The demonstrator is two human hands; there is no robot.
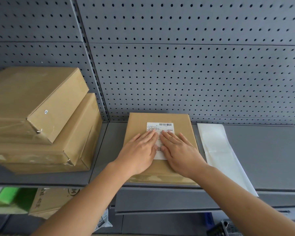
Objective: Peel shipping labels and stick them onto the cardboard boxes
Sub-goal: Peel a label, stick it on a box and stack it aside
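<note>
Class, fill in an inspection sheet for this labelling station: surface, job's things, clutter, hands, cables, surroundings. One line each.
Surface: grey metal shelf, bare at the right.
Job's things: flat cardboard box lying on the shelf; white shipping label on its top; stack of cardboard boxes at the left, no labels visible on them.
Clutter: white backing sheet lying right of the box.
Hands: left hand and right hand flat on the label, fingers spread, holding nothing.
Cables: nothing seen.
Surroundings: grey pegboard behind; printed carton and green item on the level below.
</note>
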